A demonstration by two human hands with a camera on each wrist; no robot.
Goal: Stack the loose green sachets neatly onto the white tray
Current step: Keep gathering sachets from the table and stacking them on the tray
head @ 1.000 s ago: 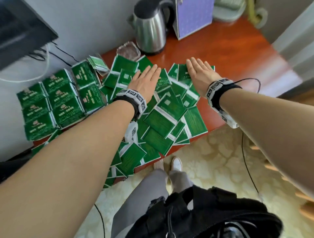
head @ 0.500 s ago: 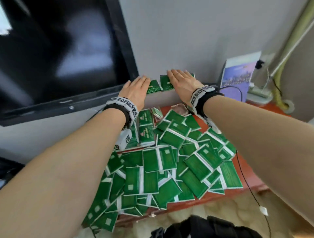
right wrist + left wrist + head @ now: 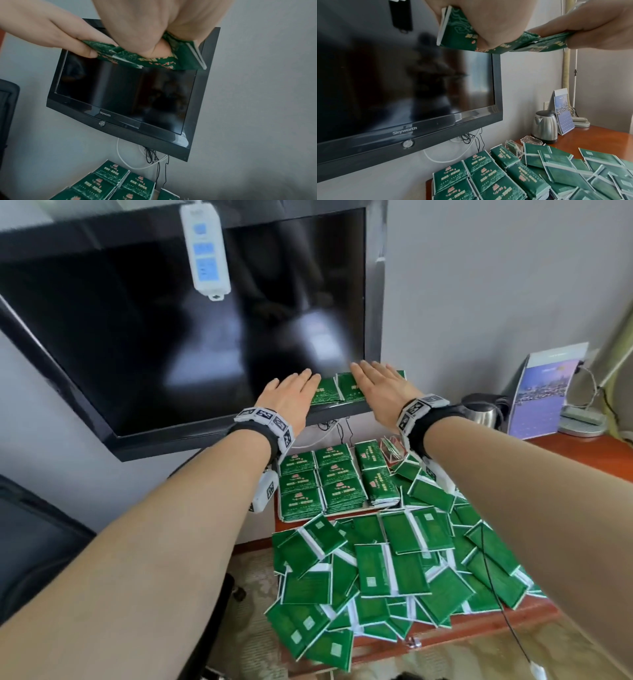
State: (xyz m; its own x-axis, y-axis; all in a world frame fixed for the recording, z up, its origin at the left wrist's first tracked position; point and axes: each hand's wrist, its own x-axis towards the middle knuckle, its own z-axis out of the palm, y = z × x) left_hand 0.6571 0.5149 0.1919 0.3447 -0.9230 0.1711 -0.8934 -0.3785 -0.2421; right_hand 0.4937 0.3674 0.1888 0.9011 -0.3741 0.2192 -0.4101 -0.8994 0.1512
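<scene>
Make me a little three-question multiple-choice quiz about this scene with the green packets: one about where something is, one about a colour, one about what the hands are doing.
1. Where are the neat stacks of packets?
A. At the back of the table, below the television
B. On the floor
C. On top of the kettle

2. What colour is the table?
A. White
B. Reddish brown
C. Blue

3. What are the left hand and right hand doing?
A. Resting empty on the table
B. Holding packets up in front of the television
C. Lifting the kettle

Answers:
1 A, the tidy stacks sit at the wall under the screen.
2 B, bare wood shows beside the loose pile.
3 B, both wrist views show thumbs and fingers pinching green packets.
</scene>
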